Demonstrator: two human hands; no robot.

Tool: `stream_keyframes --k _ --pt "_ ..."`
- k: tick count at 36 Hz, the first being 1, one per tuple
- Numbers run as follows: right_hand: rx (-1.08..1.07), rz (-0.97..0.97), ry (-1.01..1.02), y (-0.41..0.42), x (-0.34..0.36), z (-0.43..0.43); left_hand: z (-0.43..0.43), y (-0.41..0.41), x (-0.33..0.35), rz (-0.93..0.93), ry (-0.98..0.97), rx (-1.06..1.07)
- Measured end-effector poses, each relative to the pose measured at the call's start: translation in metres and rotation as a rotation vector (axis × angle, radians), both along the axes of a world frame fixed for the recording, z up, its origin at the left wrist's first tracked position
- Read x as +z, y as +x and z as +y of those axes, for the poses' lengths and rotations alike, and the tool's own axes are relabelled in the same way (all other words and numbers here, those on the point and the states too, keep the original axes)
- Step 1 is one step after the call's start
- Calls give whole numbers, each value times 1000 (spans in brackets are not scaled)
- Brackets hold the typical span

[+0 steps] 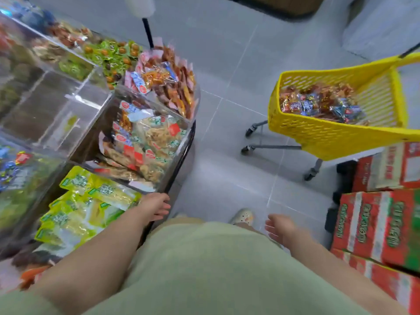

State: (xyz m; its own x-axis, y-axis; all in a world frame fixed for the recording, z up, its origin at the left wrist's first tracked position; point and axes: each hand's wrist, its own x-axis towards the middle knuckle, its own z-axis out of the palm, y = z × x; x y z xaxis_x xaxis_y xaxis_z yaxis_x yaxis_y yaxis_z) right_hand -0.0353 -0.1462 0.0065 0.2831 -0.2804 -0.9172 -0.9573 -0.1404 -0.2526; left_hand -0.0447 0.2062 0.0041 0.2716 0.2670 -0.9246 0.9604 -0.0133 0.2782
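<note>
My left hand [155, 206] hangs by the front corner of a snack display stand, fingers loosely spread and holding nothing. It is next to a bin of yellow-green packets [91, 208]. My right hand [281, 228] hangs low over the grey floor, fingers relaxed and empty. A yellow shopping cart [318, 135] stands ahead on the right with several red and blue snack packets [318, 103] in it. Clear bins on the left hold wrapped snacks [147, 142].
Red and green cartons [377, 221] are stacked at the right, close to my right arm. An acrylic divider bin [56, 110] sits mid-left. A black pole [148, 32] rises behind the display. Grey tiled floor [227, 167] lies between display and cart. My shoe [243, 217] shows below.
</note>
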Motion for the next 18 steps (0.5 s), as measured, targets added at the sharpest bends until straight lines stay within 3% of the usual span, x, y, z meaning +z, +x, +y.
stream_keyframes --k 7,18 --pt "-216 19 16 6 -8 -96 -59 46 -15 -78 158 2" --pt "-261 -135 -36 95 0 -211 -185 122 -9 -165 53 -203"
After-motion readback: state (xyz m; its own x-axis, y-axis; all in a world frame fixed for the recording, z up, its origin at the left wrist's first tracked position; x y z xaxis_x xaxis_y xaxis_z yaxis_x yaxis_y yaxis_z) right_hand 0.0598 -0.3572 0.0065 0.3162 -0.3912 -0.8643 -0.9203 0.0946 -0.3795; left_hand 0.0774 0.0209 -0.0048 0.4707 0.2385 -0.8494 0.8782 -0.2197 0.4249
